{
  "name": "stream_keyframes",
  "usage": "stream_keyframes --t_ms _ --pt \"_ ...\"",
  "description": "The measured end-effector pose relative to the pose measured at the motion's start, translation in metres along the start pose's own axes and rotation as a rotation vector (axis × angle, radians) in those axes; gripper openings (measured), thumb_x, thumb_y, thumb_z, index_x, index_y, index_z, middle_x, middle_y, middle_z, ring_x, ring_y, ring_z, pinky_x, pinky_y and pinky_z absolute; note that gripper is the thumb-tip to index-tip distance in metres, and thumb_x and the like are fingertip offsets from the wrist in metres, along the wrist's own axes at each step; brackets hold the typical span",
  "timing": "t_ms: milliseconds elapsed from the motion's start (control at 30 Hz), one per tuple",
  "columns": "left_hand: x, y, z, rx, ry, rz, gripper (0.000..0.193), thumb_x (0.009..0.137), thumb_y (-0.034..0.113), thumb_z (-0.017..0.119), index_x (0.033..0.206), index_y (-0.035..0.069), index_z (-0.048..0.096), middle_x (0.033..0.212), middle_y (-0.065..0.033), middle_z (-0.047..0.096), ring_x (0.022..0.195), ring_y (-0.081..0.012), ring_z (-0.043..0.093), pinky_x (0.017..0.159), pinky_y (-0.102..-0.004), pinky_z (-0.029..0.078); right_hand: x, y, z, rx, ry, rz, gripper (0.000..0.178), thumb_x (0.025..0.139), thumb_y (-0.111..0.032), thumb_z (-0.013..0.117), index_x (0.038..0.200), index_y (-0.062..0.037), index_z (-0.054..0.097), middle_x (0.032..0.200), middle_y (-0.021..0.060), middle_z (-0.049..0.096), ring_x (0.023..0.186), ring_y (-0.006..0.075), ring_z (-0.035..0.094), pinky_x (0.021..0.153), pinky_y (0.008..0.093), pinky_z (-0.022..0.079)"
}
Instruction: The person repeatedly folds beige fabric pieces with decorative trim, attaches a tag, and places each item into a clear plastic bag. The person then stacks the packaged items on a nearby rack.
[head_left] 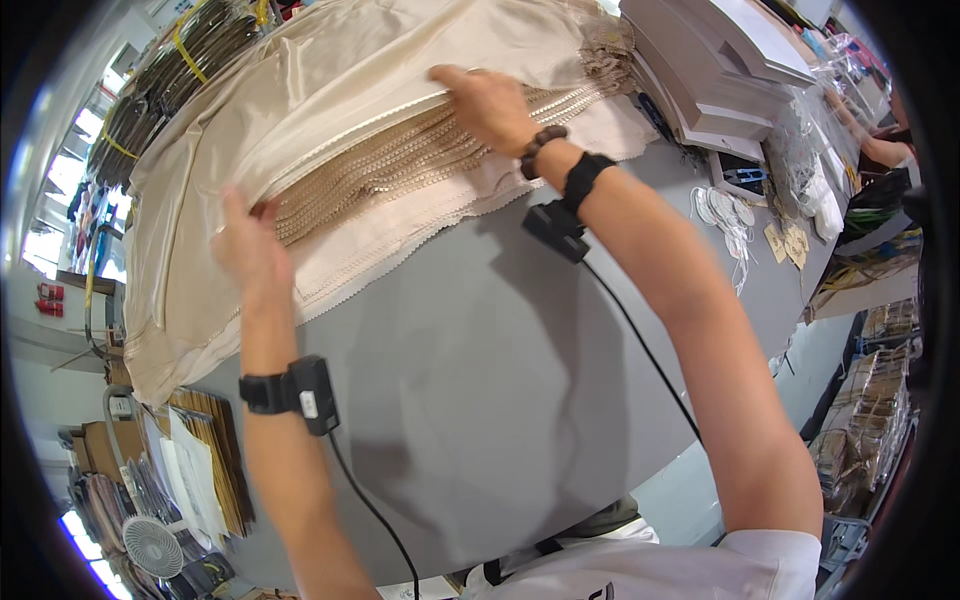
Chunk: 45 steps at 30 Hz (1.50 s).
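A champagne-coloured satin garment (330,90) is spread over the far half of the grey table. Its upper satin layer is lifted back along a straight edge, baring a tan layer with rows of shiny trim (390,180). Beneath that lies a pale lining (400,235) with a jagged lower edge. My left hand (255,240) is closed on the satin at the left end of the lifted edge, slightly blurred. At the other end, my right hand (490,108) grips the same edge, its fingertips partly hidden. Between them the edge runs fairly straight.
White boxes or folded card (700,70) stand at the far right, near white string tags (725,210) and clear plastic bags (800,170). Bundled garments (165,80) lie at the far left. A small fan (152,545) sits lower left. Another person's arm (870,140) shows at right.
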<state>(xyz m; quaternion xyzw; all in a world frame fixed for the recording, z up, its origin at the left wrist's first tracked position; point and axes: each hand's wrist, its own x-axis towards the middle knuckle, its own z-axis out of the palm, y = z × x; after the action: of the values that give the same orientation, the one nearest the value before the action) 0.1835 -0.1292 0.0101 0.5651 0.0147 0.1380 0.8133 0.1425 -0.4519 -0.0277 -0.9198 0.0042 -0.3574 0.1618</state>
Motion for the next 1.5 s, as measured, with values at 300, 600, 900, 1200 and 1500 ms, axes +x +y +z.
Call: stream_keyframes --t_ms 300,600,900,1200,1500 --pt "0.022 0.029 -0.1 0.075 0.147 0.103 0.039 0.107 0.026 0.062 0.123 -0.009 0.065 0.118 -0.0159 0.07 0.097 -0.0243 0.071 0.077 -0.0371 0.062 -0.046 0.064 -0.118 0.163 0.034 -0.106 0.045 0.085 0.005 0.069 0.126 -0.0118 0.073 0.115 0.0102 0.078 0.105 0.0256 0.076 0.089 0.0348 0.059" --pt "0.036 0.017 -0.125 -0.128 0.308 -0.044 0.046 0.092 0.003 0.068 0.134 -0.012 0.055 0.126 -0.0195 0.065 0.112 -0.0294 0.068 0.09 -0.0419 0.058 -0.16 0.054 -0.268 0.286 0.003 0.071 0.041 0.092 0.011 0.051 0.127 0.0014 0.072 0.123 0.011 0.075 0.116 0.0192 0.068 0.104 0.0307 0.051" --pt "0.068 0.043 -0.202 -0.306 0.396 -0.09 0.049 0.09 -0.001 0.069 0.136 -0.01 0.055 0.132 -0.0197 0.065 0.115 -0.0349 0.067 0.094 -0.0463 0.058 -0.234 0.188 -0.338 0.496 0.62 0.609 0.037 0.108 -0.02 0.063 0.137 0.004 0.066 0.131 0.0085 0.069 0.112 0.0143 0.063 0.099 0.0273 0.049" --pt "0.131 0.071 -0.316 0.392 0.165 0.161 0.049 0.094 0.008 0.066 0.139 -0.009 0.055 0.133 -0.0195 0.065 0.114 -0.0321 0.066 0.095 -0.0453 0.056 -0.257 0.192 -0.331 0.612 0.229 0.557 0.034 0.111 -0.024 0.059 0.132 0.0009 0.067 0.124 0.0039 0.07 0.107 0.0103 0.062 0.092 0.0259 0.049" --pt "0.182 0.257 -0.402 0.184 0.404 0.391 0.033 0.106 0.02 0.055 0.123 -0.006 0.064 0.125 -0.0199 0.069 0.11 -0.0307 0.069 0.09 -0.0446 0.057 -0.282 0.041 -0.276 0.318 -0.019 0.41 0.017 0.106 -0.013 0.064 0.116 -0.0025 0.073 0.094 -0.0046 0.066 0.076 0.0024 0.05 0.065 0.019 0.037"
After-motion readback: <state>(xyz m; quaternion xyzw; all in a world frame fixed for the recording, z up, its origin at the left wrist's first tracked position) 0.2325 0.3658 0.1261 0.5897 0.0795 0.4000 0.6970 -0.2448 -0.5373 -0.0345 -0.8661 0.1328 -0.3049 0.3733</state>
